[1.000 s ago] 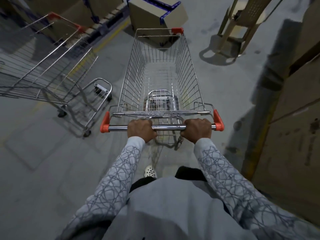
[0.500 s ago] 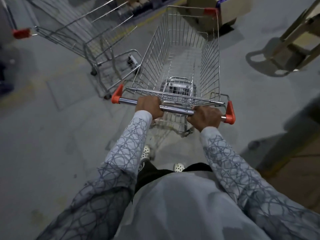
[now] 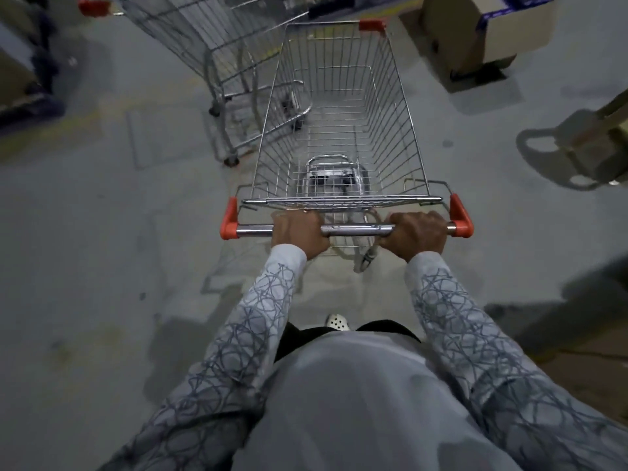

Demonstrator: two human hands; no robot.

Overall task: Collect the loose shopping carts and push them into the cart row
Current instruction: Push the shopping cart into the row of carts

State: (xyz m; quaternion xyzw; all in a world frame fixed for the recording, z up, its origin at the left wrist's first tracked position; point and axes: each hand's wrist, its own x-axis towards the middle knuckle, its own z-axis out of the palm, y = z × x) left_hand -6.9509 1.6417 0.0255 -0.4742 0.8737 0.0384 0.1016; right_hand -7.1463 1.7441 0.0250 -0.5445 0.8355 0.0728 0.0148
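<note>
Grey concrete floor [image 3: 85,266], both hands, left [image 3: 299,232], right [image 3: 416,234], gripping cart handle [image 3: 356,229], arms outstretched

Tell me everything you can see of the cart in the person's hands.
The shopping cart is bare silvery wire, its basket empty and narrowing toward the front, upright on the grey floor. A shiny handle bar spans the rear between orange end caps; an orange guard marks a front corner. The left hand and right hand each grip the bar. A lower rack shows through the basket floor. A second cart stands by its front left.
</note>
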